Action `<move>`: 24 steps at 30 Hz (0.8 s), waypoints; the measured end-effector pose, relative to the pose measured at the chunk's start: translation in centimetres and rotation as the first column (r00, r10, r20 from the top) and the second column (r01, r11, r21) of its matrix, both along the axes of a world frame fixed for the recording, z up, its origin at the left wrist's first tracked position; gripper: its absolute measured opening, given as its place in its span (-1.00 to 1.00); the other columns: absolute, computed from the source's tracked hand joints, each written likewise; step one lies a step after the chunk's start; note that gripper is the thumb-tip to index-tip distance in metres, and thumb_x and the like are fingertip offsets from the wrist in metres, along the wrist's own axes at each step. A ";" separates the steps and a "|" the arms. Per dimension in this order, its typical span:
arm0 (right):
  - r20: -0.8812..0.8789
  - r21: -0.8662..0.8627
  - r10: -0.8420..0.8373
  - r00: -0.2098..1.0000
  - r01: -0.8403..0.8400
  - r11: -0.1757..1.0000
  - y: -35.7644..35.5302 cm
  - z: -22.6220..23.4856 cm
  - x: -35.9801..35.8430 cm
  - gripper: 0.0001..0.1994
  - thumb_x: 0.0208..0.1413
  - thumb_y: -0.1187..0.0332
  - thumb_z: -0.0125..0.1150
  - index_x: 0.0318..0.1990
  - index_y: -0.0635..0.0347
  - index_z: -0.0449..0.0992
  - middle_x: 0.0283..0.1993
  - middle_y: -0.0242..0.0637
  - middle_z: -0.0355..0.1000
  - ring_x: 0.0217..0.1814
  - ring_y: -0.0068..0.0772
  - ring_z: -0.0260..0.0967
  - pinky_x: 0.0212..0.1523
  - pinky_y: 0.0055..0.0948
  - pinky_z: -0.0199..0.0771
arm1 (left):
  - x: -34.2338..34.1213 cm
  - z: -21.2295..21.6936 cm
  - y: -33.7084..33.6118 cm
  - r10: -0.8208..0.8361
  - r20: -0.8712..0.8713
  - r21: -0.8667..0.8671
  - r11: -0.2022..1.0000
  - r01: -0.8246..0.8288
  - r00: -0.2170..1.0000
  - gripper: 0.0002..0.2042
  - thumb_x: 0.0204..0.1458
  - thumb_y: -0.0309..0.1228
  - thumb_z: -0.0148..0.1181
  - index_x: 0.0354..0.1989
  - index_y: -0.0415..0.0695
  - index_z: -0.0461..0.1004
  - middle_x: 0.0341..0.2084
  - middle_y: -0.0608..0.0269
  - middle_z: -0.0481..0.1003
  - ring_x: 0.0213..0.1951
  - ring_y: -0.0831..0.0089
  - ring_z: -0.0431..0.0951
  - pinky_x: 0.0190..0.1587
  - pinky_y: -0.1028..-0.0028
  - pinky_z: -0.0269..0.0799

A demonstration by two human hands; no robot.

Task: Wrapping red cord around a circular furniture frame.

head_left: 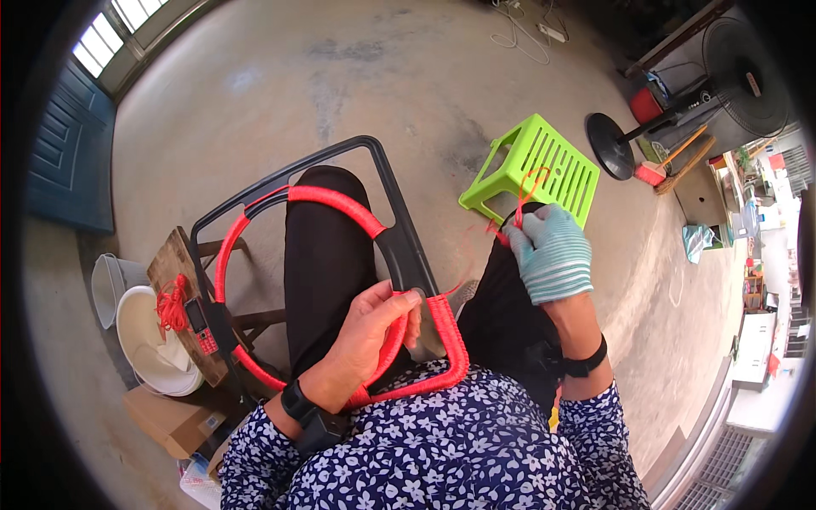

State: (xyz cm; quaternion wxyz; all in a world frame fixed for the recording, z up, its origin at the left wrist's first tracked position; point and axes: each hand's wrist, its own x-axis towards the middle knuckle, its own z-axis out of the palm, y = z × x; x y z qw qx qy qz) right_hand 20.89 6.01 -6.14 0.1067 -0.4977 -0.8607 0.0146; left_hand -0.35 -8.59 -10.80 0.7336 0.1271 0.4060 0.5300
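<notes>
A black frame (406, 255) with a round ring inside it rests across my lap, tilted. Red cord (446, 336) is wound tightly round its near right corner and much of the ring, while other stretches remain bare black. My bare left hand (367, 330) is closed round the wrapped ring, thumb on top, near the right side bar. Off to the right, my right hand (552, 257), in a striped green-and-white glove, is closed on loose red cord (520, 212). A thin strand runs from the frame's right bar toward that hand.
A green plastic stool (544, 166) stands ahead to the right, with a black standing fan (616, 149) beyond. On my left, a wooden stool (183, 272) bears a red cord bundle (172, 302) and a phone (201, 327), beside a white bucket (140, 340) and cardboard box (174, 421).
</notes>
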 end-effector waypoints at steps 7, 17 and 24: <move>-0.364 0.219 0.442 0.820 -0.386 0.896 -2.9 1.4 -4.2 -0.57 -0.25 0.55 0.20 -0.08 0.12 0.53 -0.32 -0.30 0.48 -0.35 -0.23 0.46 -0.33 -0.33 0.45 | 0.3 1.0 0.2 0.036 0.105 -0.154 0.988 -0.020 0.994 -0.69 0.21 -0.16 0.02 -0.31 -0.19 0.45 -0.51 0.26 0.49 -0.49 0.50 0.48 -0.44 0.49 0.42; -0.691 -0.550 -0.145 0.708 -0.385 0.741 -4.6 -0.3 -2.6 -0.67 -0.01 0.49 0.24 -0.03 0.23 0.44 -0.31 -0.21 0.51 -0.38 -0.41 0.50 -0.30 -0.50 0.51 | 0.2 0.7 -0.1 -0.003 0.028 -0.073 0.997 0.005 1.000 -0.89 0.10 -0.47 0.17 -0.23 -0.20 0.46 -0.44 0.29 0.50 -0.47 0.58 0.49 -0.41 0.59 0.43; -0.354 -0.932 -0.319 0.879 -0.359 0.046 -4.0 -2.4 -2.7 -0.71 0.15 0.26 0.14 -0.03 0.20 0.45 -0.43 -0.39 0.46 -0.46 -0.66 0.38 -0.49 -0.58 0.42 | 0.7 0.4 0.0 -0.075 -0.185 -0.085 0.995 0.060 0.980 -0.85 0.02 -0.54 0.22 -0.22 -0.21 0.46 -0.40 0.30 0.52 -0.42 0.58 0.51 -0.39 0.61 0.42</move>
